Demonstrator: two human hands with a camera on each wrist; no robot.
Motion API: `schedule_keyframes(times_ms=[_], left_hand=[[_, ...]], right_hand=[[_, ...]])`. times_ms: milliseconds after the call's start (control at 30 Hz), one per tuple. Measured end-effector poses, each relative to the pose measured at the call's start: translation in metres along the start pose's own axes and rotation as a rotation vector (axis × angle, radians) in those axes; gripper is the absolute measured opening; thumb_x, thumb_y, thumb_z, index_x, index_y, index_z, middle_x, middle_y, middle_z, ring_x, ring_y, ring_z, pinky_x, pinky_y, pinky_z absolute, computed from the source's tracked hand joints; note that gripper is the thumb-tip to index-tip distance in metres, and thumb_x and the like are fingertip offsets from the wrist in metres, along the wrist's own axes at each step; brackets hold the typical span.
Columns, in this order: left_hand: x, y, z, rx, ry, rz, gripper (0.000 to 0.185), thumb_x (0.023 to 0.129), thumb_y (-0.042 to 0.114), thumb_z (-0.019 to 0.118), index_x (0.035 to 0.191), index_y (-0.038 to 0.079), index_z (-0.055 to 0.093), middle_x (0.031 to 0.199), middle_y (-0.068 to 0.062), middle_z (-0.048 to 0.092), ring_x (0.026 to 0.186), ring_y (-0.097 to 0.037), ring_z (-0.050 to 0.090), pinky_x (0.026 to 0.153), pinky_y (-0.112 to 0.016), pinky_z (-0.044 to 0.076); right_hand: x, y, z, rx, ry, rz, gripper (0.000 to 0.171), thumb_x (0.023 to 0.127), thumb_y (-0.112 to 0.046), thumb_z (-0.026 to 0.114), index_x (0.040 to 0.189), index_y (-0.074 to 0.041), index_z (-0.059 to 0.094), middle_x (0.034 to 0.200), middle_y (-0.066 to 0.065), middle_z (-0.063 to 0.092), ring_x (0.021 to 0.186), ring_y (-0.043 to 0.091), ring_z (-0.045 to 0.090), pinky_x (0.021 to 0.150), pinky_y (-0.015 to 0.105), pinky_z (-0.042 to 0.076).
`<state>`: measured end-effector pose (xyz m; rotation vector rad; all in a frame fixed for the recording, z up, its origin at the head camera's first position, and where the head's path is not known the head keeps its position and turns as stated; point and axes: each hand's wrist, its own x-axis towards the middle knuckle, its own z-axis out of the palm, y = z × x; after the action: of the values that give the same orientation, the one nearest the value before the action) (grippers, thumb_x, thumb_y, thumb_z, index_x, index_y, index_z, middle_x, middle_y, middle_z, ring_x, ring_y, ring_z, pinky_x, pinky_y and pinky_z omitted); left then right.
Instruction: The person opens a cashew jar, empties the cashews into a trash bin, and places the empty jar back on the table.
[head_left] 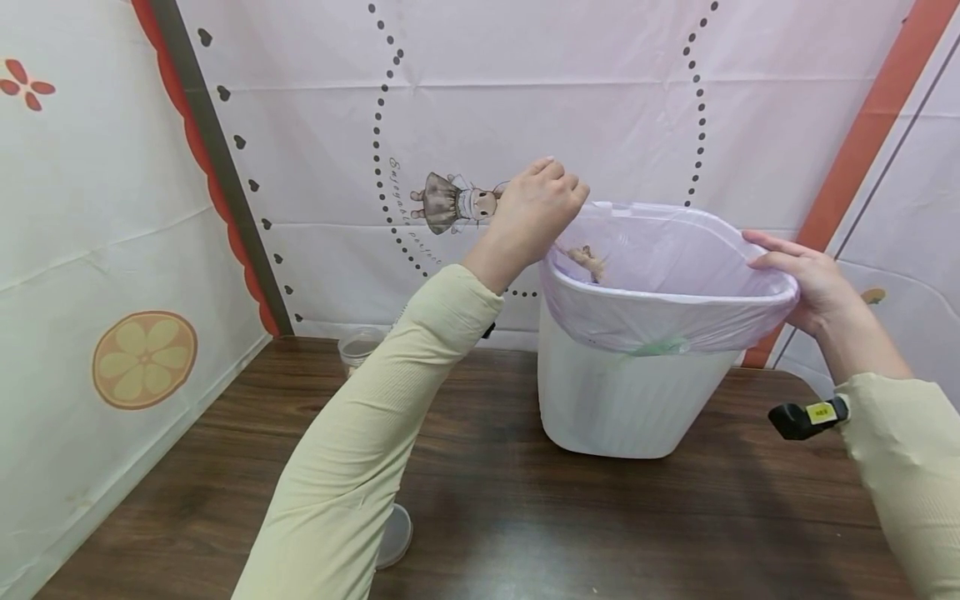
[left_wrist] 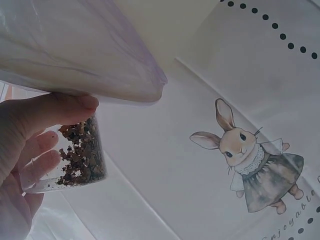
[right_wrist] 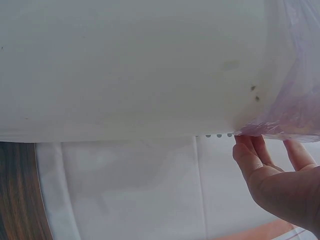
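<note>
A white trash bin stands on the table, lined with a thin lilac bag folded over its rim. My left hand is at the bin's left rim. In the left wrist view, that left hand grips a clear cup with brown flaky bits along one side. The head view hides this cup behind the hand. Light brown bits show just inside the liner. My right hand holds the bin's right rim; in the right wrist view its fingertips are partly hidden behind the bin's edge.
A clear jar stands at the back of the wooden table, left of the bin. Partly hidden by my left sleeve is a round pale lid. Printed cloth hangs right behind the bin.
</note>
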<state>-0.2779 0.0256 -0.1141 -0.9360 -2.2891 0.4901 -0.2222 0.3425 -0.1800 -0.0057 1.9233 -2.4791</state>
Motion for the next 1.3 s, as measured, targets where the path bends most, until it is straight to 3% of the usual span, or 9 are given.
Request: schedule_keyframes(times_ms=[767,1300], left_hand=[[0.0002,0.0013,0.0004,0.023,0.019,0.011,0.041,0.087,-0.006,0.046,0.125,0.009,0.052,0.118,-0.004,0.058,0.116,-0.021,0.047,0.109,-0.032,0.02],[0.0012,0.007,0.0034,0.075,0.079,0.062,0.034,0.088,-0.007,0.042,0.113,0.01,0.057,0.107,-0.002,0.059,0.111,-0.02,0.049,0.108,-0.03,0.02]], right_hand=[[0.0005,0.0003,-0.0008,-0.011,0.013,-0.002,0.032,0.086,0.0,0.056,0.099,-0.025,0.071,0.093,-0.007,0.067,0.083,0.01,0.062,0.066,0.026,0.052],[0.0039,0.0005,-0.0015,-0.008,0.012,0.004,0.032,0.087,0.0,0.055,0.097,-0.025,0.072,0.092,-0.007,0.067,0.082,0.01,0.062,0.065,0.026,0.052]])
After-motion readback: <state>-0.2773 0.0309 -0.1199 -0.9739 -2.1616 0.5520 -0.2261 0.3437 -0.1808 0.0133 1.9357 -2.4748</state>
